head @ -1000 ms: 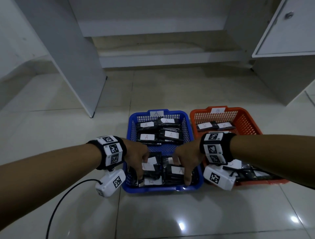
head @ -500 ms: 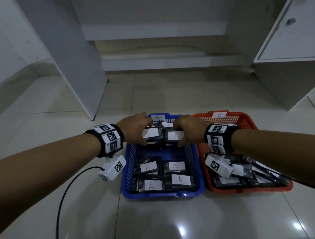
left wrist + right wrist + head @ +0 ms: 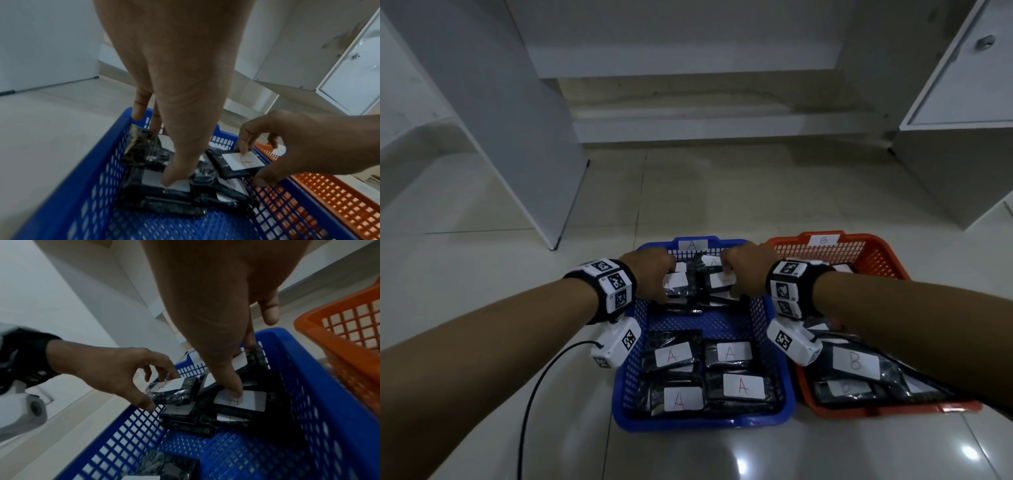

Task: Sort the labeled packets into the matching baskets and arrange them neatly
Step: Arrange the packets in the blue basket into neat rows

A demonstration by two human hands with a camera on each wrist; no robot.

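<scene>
A blue basket with an "A" tag stands on the floor, and an orange basket tagged "B" is to its right. Both hands are at the blue basket's far end. My left hand grips a black packet with a white A label, thumb on its near edge. My right hand pinches the neighbouring A packet beside it. More A packets lie under these two. Several A packets fill the near end. B packets lie in the orange basket, partly hidden by my right forearm.
A white upright cabinet panel stands at the left. A cabinet with a door is at the right, and a low step lies behind the baskets. A black cable trails over the glossy tiled floor at the lower left.
Both hands moved from the near row of packets to the far end of the blue basket. They now hold two A packets side by side there, slightly lower than half a second ago.
</scene>
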